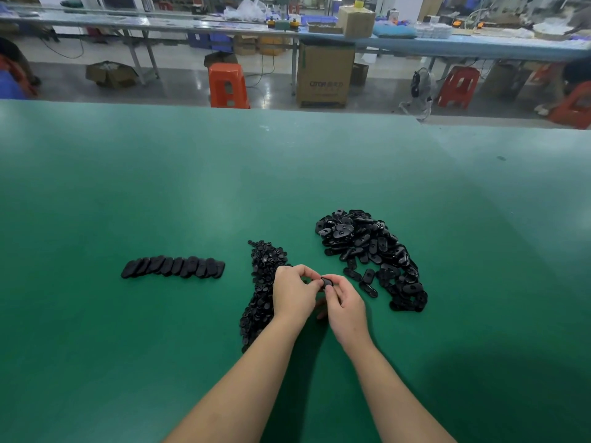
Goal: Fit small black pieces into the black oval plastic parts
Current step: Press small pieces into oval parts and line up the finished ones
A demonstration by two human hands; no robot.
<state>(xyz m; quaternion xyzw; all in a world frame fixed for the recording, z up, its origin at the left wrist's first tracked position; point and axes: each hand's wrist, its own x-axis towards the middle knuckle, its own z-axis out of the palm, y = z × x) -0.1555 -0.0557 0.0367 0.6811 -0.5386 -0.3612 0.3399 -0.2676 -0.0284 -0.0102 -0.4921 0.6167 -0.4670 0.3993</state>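
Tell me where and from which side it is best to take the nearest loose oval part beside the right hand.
The loose oval part lies flat on the green table, apart from the big pile, its long axis running diagonally. Probably best: come from above with the right hand and pinch across its two long edges, the narrow way; the open table on its near side leaves room for fingers.

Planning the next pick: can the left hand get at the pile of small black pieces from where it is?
Probably yes. The left hand is right over the pile of small black pieces with nothing between, but its fingers are busy pinching the oval part with the right hand.
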